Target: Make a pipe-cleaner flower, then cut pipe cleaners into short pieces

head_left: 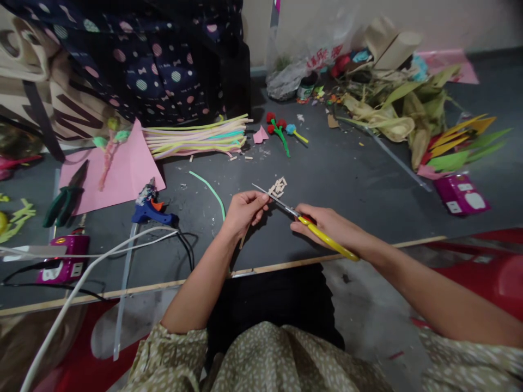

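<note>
My left hand (245,211) is closed in a pinch on a thin beige strip (244,238), whose tail sticks out below the fingers. My right hand (321,223) grips a pair of yellow-handled scissors (327,238), and the blades reach across to the left fingertips. Whether the blades touch the strip is hard to make out. Just beyond the blades lies a small pile of short beige cut pieces (278,186). A curved green strip (210,190) rests on the table to the left of my left hand.
On the left are a blue glue gun (153,213) with its cable, green-handled pliers (67,198) and pink paper (122,169). Farther back lie a bundle of coloured strips (200,139) and pipe-cleaner flowers (281,133). Dried husks (402,122) and a purple box (461,194) sit right.
</note>
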Tool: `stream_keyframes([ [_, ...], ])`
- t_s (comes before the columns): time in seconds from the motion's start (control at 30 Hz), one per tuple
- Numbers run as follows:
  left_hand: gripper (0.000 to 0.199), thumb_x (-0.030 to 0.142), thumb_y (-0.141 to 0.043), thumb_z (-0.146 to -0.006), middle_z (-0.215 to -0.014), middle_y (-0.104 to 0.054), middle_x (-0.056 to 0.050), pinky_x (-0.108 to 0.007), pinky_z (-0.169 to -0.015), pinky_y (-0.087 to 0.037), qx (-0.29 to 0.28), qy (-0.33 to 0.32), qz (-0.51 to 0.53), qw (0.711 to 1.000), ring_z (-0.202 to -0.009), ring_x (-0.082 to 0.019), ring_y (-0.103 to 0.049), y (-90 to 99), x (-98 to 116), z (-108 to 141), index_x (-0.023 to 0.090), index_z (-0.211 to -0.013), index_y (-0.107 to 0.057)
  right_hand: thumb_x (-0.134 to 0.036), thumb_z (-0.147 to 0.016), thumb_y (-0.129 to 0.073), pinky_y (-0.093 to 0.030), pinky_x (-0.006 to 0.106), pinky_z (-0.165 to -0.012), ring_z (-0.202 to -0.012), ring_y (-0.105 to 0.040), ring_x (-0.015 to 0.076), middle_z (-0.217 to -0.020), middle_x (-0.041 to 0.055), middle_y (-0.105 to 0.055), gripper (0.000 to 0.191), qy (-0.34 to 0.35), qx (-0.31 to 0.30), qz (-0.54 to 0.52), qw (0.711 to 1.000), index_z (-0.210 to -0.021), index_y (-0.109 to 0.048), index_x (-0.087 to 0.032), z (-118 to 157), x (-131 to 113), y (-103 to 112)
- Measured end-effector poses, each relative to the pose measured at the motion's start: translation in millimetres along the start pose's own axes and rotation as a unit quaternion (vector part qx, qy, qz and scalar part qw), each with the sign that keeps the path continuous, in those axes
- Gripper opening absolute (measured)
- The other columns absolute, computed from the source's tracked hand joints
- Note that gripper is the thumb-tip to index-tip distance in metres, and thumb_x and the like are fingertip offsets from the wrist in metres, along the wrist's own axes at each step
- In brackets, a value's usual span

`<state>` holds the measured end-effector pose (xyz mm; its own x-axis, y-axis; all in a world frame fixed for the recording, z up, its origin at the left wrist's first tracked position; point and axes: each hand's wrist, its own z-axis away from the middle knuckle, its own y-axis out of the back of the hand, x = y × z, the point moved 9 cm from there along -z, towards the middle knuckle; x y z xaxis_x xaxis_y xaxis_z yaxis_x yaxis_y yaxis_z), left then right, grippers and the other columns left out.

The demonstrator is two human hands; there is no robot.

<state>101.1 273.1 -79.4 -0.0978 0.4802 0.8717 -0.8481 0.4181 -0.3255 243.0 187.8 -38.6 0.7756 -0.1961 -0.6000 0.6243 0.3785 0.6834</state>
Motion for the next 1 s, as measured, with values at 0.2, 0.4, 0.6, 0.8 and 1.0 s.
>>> stream_keyframes([
  [0.2,0.029,0.038,-0.077,-0.071,-0.059,-0.058,0.002,-0.016,-0.031,-0.025,0.000,0.007,0.005,1.000,-0.036,-0.002,-0.041,0.5,-1,-1,0.011,-0.077,-0.069,-0.053,-0.089,-0.050,-0.032,0.025,-0.056,-0.058,-0.041,0.0125,-0.065,-0.0032,-0.052,0.029,0.002,-0.014,0.004,1.000,-0.086,-0.051,-0.024,-3,0,-1],
  [0.4,0.025,0.035,-0.075,-0.071,-0.056,-0.058,0.002,-0.017,-0.030,-0.024,0.022,0.025,0.001,0.999,-0.034,-0.002,-0.039,3.8,-3,-3,0.011,-0.074,-0.068,-0.052,-0.090,-0.047,-0.032,0.025,-0.057,-0.057,-0.042,0.0127,-0.064,-0.0026,-0.052,0.030,0.009,-0.021,0.018,1.000,-0.083,-0.048,-0.024,-10,0,-3],
  [0.6,0.024,0.033,-0.077,-0.069,-0.055,-0.058,0.002,-0.017,-0.030,-0.023,0.030,0.040,0.000,0.999,-0.033,-0.002,-0.039,5.5,-5,-5,0.010,-0.073,-0.068,-0.045,-0.090,-0.048,-0.031,0.025,-0.056,-0.057,-0.043,0.0125,-0.065,-0.0023,-0.050,0.025,0.008,-0.025,0.038,0.999,-0.079,-0.047,-0.023,-17,-2,-2],
  [0.8,0.022,0.031,-0.074,-0.071,-0.054,-0.058,0.002,-0.018,-0.029,-0.023,0.029,0.041,-0.002,0.999,-0.031,-0.002,-0.039,6.7,-6,-8,0.010,-0.072,-0.067,-0.041,-0.087,-0.051,-0.029,0.025,-0.055,-0.055,-0.040,0.0115,-0.063,-0.0028,-0.048,0.024,0.023,-0.008,0.040,0.999,-0.074,-0.046,-0.022,-22,-1,-4],
  [1.0,0.022,0.033,-0.072,-0.073,-0.057,-0.057,0.002,-0.018,-0.031,-0.022,0.019,0.033,-0.007,0.999,-0.033,-0.003,-0.040,5.0,-4,-8,0.011,-0.074,-0.066,-0.044,-0.086,-0.051,-0.029,0.025,-0.056,-0.057,-0.037,0.0113,-0.062,-0.0050,-0.042,0.026,0.015,-0.007,0.028,0.999,-0.075,-0.044,-0.022,-22,4,-6],
])
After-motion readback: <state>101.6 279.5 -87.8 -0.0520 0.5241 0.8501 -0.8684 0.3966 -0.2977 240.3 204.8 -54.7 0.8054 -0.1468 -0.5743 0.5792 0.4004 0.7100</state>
